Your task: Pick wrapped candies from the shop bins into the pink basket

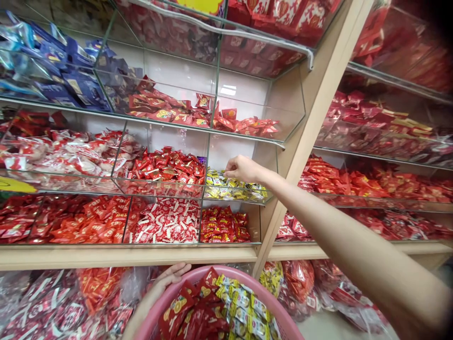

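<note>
A pink basket (161,302) is at the bottom of the view, with my left hand (175,273) and forearm around its left side and the fingers against its outer rim. Inside it lie red candy packets (186,302) on the left and yellow-and-white wrapped candies (244,309) on the right. My right hand (241,168) reaches into a clear shelf bin, just over a low layer of yellow-and-white candies (226,186). Its fingers are curled together in a pinch. Whatever is between the fingertips is too small to make out.
Glass-divided bins hold red candies (170,165), red-and-white packets (166,219) and blue bags (53,56). A wooden upright (318,99) stands right of my reach, and glass bin fronts and a curved clear edge (262,33) jut out above. Bagged candies (299,278) sit below the shelf.
</note>
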The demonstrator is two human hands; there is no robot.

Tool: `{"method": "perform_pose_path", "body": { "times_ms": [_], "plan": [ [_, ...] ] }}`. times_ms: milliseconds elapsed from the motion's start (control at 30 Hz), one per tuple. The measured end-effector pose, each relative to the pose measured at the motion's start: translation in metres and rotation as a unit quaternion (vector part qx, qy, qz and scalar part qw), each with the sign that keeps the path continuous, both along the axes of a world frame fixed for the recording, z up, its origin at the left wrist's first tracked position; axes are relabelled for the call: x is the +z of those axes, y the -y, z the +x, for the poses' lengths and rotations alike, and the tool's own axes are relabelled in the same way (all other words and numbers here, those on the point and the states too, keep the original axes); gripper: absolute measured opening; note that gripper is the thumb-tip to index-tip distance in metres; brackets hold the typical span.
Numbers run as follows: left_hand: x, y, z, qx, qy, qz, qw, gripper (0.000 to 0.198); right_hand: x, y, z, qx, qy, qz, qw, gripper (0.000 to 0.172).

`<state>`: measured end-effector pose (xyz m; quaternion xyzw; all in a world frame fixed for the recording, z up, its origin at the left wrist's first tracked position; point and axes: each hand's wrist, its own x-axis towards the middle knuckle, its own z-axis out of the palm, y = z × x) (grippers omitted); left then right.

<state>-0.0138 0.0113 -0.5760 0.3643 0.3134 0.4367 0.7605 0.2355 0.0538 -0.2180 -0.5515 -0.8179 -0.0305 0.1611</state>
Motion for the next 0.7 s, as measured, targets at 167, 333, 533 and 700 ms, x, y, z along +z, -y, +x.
{"method": "perform_pose_path", "body": {
  "times_ms": [167, 333, 533, 700],
  "plan": [
    [-0.007, -0.004, 0.001, -0.003, 0.032, -0.019, 0.999, 0.037, -0.016, -0.027, -0.037, -0.1, 0.019, -0.036, 0.994, 0.034],
    [-0.011, -0.007, -0.003, -0.026, -0.005, 0.013, 1.0, 0.037, -0.018, -0.036, -0.051, -0.138, 0.02, -0.051, 0.989, 0.035],
    [-0.003, -0.003, -0.001, -0.009, -0.003, 0.004, 1.0, 0.035, -0.006, -0.033, -0.039, -0.145, -0.077, -0.117, 0.979, 0.014],
    [0.006, 0.001, 0.001, -0.005, -0.001, -0.01, 1.0, 0.034, 0.002, -0.023, -0.033, -0.103, -0.26, -0.179, 0.943, 0.004]
  ]
}}
